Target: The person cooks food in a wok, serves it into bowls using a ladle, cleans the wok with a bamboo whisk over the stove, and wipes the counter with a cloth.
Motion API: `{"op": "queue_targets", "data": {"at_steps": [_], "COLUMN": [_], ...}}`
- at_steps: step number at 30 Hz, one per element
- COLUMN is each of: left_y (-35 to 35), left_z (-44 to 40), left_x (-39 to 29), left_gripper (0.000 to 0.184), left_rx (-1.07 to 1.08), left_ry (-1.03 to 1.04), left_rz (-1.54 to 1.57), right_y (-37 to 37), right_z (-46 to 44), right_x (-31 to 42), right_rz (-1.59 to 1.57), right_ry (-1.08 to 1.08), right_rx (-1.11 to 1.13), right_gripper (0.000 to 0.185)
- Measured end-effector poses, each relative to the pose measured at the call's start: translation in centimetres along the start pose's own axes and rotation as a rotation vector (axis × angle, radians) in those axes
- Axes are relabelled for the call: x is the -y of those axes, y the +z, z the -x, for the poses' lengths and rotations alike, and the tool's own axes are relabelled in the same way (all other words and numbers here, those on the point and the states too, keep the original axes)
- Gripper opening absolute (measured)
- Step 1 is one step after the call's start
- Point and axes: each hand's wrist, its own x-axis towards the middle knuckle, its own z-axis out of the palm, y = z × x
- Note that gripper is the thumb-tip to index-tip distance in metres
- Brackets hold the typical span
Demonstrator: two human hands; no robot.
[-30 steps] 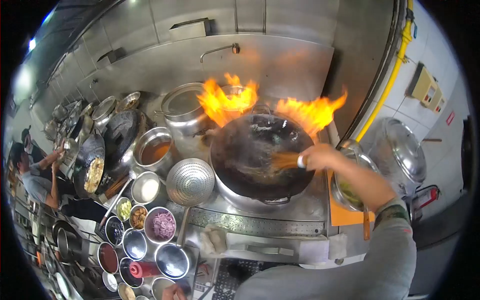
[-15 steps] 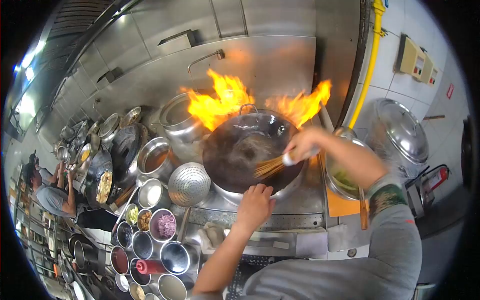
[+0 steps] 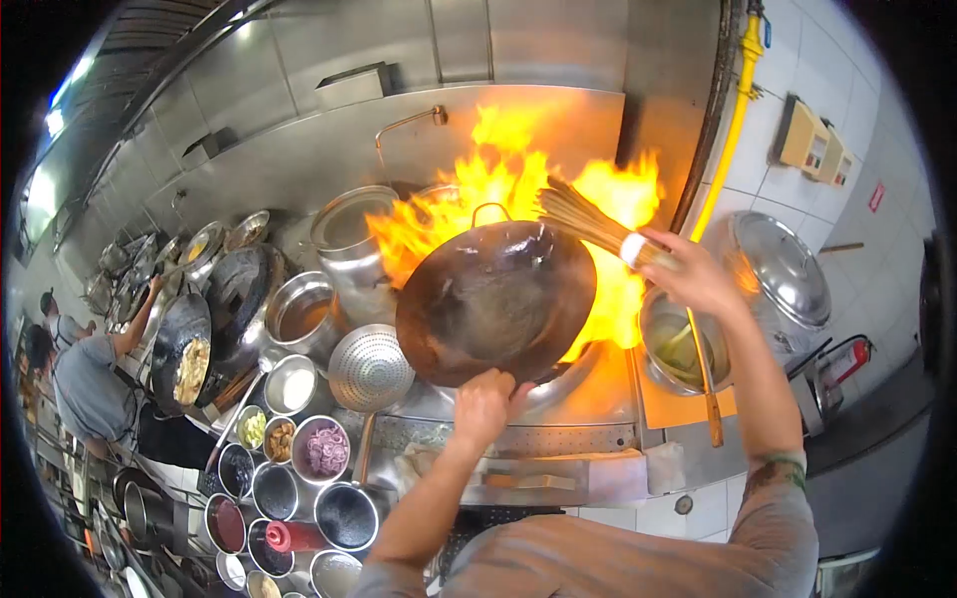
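Observation:
A large dark wok (image 3: 488, 299) is tilted over the burner, with tall flames (image 3: 608, 249) behind it and on its right. My left hand (image 3: 485, 407) is closed at the wok's near rim; the fingers hide the exact spot they grip. In my right hand (image 3: 698, 274) is a bamboo wok brush (image 3: 588, 219) with a white band. Its bristles point up and left, above the wok's far right rim and in front of the flames. Inside, the wok looks dark and shiny, with a duller patch in the middle.
Left of the wok lie a perforated strainer (image 3: 371, 367) and a steel pot of brown liquid (image 3: 302, 309). Several ingredient bowls and a red squeeze bottle (image 3: 294, 536) stand lower left. A pot with a ladle (image 3: 683, 344) is on the right. Two people (image 3: 90, 384) work far left.
The brush has risen out of the wok to the upper right. My left hand has closed at the rim, and the wok is now tilted and lifted. The flames have grown.

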Motion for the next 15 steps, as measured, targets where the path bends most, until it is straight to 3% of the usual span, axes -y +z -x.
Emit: {"op": "queue_targets", "data": {"at_steps": [3,6,8,11,12,15], "left_y": [-3.9,-6.0,-8.0,-11.7,-12.3,-15.1], "left_z": [-3.5,-7.0,-9.5,-14.3,-15.9,-20.3], "left_x": [2.1,4.7,6.7,8.3,10.4,14.0], "left_gripper": [0.037,0.04,0.041,0.041,0.043,0.034], "left_rx": [-0.077,-0.21,-0.159,-0.096,-0.139,-0.123], "left_ry": [-0.04,-0.101,-0.155,-0.484,-0.43,-0.501], "left_rz": [0.047,0.229,0.276,0.332,0.289,0.66], "right_y": [0.8,3.2,5.4,9.8,11.1,13.6], "right_z": [6.9,14.2,17.9,21.3,22.4,24.5], "right_x": [-1.1,-2.2,-2.5,-4.0,-4.4,-4.3], "right_rz": [-0.431,-0.824,-1.038,-1.341,-1.419,-1.669], "right_ry": [0.069,0.349,0.42,0.467,0.48,0.431], "right_rx": [-0.101,-0.158,-0.149,-0.152,-0.155,-0.166], "right_gripper": [0.055,0.054,0.054,0.058,0.06,0.061]}}
